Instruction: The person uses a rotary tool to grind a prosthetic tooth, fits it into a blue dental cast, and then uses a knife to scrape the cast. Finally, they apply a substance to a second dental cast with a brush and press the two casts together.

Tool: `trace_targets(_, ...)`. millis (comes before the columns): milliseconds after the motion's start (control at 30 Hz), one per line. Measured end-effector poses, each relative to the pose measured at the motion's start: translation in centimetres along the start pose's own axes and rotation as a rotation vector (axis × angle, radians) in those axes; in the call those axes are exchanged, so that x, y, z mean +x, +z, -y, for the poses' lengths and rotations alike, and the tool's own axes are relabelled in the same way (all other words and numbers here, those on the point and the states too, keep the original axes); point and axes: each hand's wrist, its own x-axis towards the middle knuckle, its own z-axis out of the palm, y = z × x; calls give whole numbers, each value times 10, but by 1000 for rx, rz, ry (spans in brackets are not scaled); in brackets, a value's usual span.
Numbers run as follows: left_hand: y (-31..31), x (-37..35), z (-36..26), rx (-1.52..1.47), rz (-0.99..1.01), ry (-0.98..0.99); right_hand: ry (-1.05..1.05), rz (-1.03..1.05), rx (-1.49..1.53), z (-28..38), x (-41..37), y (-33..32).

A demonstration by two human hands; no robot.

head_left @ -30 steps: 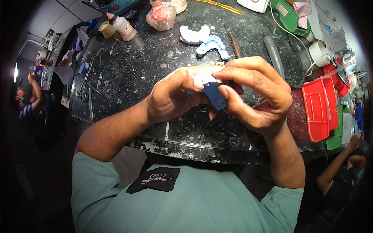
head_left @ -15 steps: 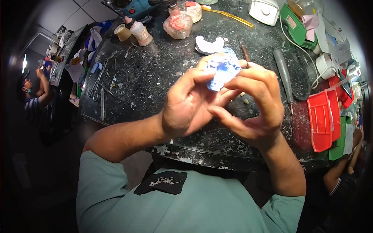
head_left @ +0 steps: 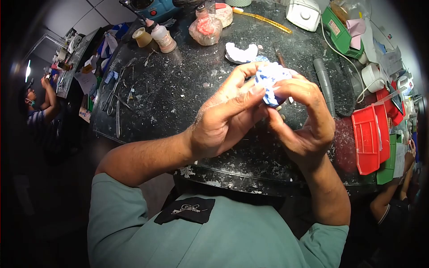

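Observation:
Between my two hands is a blue-and-white lump (head_left: 269, 80) that looks like a dental mould, brightly lit, its detail washed out. My left hand (head_left: 225, 118) grips its left side, with the thumb on the near face and fingers behind. From the right, my right hand (head_left: 308, 118) pinches it with curled fingers on top and the thumb below. Fingers hide part of its edges. Just beyond it on the bench lies a white horseshoe-shaped dental cast (head_left: 241, 52), with a scrap of blue material (head_left: 260, 58) by it. Small pale bits lie under my hands, partly covered.
A grey handpiece (head_left: 325, 82) and a brown-handled knife (head_left: 279, 56) lie on the black bench (head_left: 165, 98). Scissors (head_left: 107, 103) and tweezers are at left; a squeeze bottle (head_left: 163, 39) and glass burner (head_left: 205, 30) stand behind. Red bins (head_left: 367, 138) line the right. Other people sit both sides.
The lump has moved slightly right and been turned, showing a different face. My left thumb has shifted right along it, and my right thumb has come up against its lower edge.

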Motion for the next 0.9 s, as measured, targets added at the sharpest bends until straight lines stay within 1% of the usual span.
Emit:
trace_targets(33,-3,2,-3,-4,3,-5,5,0,-5,-2,3,-3)
trace_targets(100,-13,6,-10,-83,-83,-24,29,-40,-113,-2,10,-13)
trace_targets(133,-11,11,-15,-77,-184,28,118,-132,7,-8,13,-15)
trace_targets(167,-11,16,-23,-65,-260,86,172,-147,-79,-13,15,-23)
trace_targets(233,-29,23,-36,-44,-295,208,297,-70,-181,-28,13,-37)
trace_targets(300,-45,25,-46,-34,-273,280,377,-24,-228,-33,11,-38)
trace_targets(333,-50,25,-51,-17,-292,313,399,21,-242,-34,10,-37)
trace_targets(367,-58,26,-57,-18,-257,342,418,67,-255,-35,9,-36)
trace_targets(400,-60,28,-59,-8,-297,375,402,89,-256,-37,6,-33)
trace_targets(433,-61,29,-62,1,-337,412,464,111,-257,-37,5,-28)
trace_targets(500,-73,28,-62,-127,-198,333,308,194,-419,-45,10,-14)
trace_targets(633,-75,32,-48,-172,-244,261,444,457,-694,-62,29,12)
trace_targets(667,-74,33,-46,-175,-259,265,534,495,-670,-66,36,16)
trace_targets(700,-72,33,-45,-186,-254,258,525,486,-681,-69,40,16)
trace_targets(767,-68,33,-45,-177,-231,275,679,476,-473,-76,46,17)
trace_targets(800,-63,34,-47,-186,-278,267,765,387,-335,-79,48,17)
trace_targets(833,-60,33,-49,-190,-271,274,805,362,-174,-83,52,9)
trace_targets(900,-60,32,-50,-137,-275,253,741,74,260,-82,52,-6)
